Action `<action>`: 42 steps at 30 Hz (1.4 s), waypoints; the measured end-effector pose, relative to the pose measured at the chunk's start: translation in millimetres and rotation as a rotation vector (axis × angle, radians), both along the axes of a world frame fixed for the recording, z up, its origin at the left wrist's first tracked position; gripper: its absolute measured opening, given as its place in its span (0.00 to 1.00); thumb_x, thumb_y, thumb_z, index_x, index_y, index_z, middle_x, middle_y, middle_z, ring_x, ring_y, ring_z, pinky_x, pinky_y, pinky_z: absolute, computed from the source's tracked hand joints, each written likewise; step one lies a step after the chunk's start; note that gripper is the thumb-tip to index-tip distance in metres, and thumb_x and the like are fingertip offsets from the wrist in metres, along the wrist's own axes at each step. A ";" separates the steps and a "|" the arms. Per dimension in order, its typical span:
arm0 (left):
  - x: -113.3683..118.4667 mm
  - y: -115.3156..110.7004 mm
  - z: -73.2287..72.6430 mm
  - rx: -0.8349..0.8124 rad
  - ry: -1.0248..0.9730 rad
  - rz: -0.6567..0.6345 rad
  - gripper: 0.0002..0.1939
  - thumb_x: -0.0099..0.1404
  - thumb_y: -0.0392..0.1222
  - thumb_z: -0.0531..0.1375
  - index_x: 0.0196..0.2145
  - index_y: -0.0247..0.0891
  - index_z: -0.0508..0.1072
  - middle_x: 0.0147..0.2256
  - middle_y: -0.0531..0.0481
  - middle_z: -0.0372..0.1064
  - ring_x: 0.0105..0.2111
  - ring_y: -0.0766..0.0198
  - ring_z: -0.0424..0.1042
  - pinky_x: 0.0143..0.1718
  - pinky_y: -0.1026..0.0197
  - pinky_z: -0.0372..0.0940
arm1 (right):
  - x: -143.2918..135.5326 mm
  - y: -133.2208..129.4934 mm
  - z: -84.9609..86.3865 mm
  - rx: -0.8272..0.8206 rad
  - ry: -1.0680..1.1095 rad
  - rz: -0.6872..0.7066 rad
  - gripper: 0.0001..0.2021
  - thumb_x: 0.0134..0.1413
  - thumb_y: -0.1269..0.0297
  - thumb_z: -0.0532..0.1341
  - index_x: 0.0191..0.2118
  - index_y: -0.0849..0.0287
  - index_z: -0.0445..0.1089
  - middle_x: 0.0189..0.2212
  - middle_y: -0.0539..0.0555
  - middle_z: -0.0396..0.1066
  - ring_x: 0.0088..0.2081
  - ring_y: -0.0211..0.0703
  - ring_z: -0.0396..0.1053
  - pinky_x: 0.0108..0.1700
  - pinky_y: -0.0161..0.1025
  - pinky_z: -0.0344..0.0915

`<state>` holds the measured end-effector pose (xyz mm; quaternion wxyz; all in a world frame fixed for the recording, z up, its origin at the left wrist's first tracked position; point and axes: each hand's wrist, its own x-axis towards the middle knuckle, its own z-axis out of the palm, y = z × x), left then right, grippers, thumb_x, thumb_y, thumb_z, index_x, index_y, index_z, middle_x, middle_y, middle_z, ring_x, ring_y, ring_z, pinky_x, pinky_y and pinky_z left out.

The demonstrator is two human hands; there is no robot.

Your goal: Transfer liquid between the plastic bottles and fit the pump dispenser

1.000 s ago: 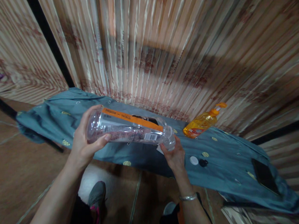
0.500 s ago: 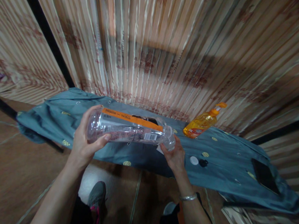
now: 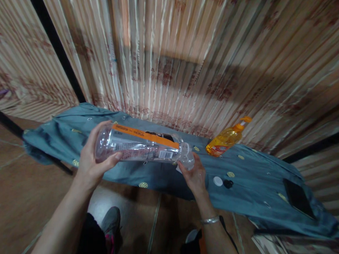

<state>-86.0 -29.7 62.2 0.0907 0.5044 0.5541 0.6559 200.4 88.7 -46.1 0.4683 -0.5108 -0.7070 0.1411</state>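
A large clear plastic bottle (image 3: pixel 140 145) with an orange and grey label lies nearly level in the air, its neck pointing right. My left hand (image 3: pixel 93 153) is wrapped round its base end, thumb on the near side. In my right hand (image 3: pixel 194 173) is a small clear container (image 3: pixel 187 159), its opening held at the big bottle's mouth. Whether liquid passes between them I cannot tell. A white round cap (image 3: pixel 218 181) and a small black object (image 3: pixel 228 183) lie on the cloth to the right of my right hand.
A pump bottle of orange-yellow liquid (image 3: pixel 224 141) stands at the back of the blue cloth-covered table (image 3: pixel 248 190). Far right lies a dark phone-like slab (image 3: pixel 298 198). Behind hangs a striped curtain (image 3: pixel 172 67); black poles (image 3: pixel 55 43) frame the sides.
Both hands, with the bottle and the small container, appear slightly further left. The view has shifted a little too. The grips look the same.
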 end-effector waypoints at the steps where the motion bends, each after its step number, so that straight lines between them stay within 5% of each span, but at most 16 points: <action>1: 0.6 -0.8 1.1 0.000 0.000 0.007 0.44 0.46 0.57 0.73 0.59 0.39 0.71 0.55 0.42 0.72 0.56 0.45 0.70 0.56 0.48 0.65 | 0.2 1.1 -2.3 0.030 0.001 0.006 0.24 0.53 0.47 0.63 0.51 0.56 0.70 0.46 0.59 0.79 0.48 0.57 0.77 0.50 0.53 0.73; 18: 6.6 7.2 -16.5 0.050 -0.110 -0.048 0.43 0.50 0.54 0.73 0.62 0.43 0.70 0.59 0.43 0.70 0.61 0.40 0.66 0.65 0.42 0.56 | 1.5 5.2 -4.8 -0.041 0.049 -0.012 0.30 0.50 0.46 0.64 0.55 0.59 0.67 0.49 0.63 0.78 0.51 0.61 0.76 0.53 0.58 0.72; 30: 21.2 18.5 -29.6 0.117 -0.475 -0.040 0.50 0.36 0.52 0.78 0.59 0.44 0.72 0.56 0.43 0.72 0.58 0.39 0.68 0.67 0.34 0.52 | 4.0 2.2 3.2 -0.087 0.059 -0.017 0.29 0.50 0.48 0.65 0.54 0.58 0.68 0.48 0.61 0.78 0.50 0.60 0.76 0.52 0.57 0.72; 42: 42.1 16.4 -25.3 0.210 -0.611 -0.026 0.39 0.38 0.51 0.77 0.50 0.41 0.77 0.52 0.42 0.75 0.57 0.42 0.70 0.68 0.39 0.53 | 1.6 0.1 2.0 -0.016 0.042 -0.016 0.27 0.51 0.49 0.65 0.53 0.58 0.68 0.48 0.61 0.78 0.50 0.59 0.77 0.53 0.57 0.73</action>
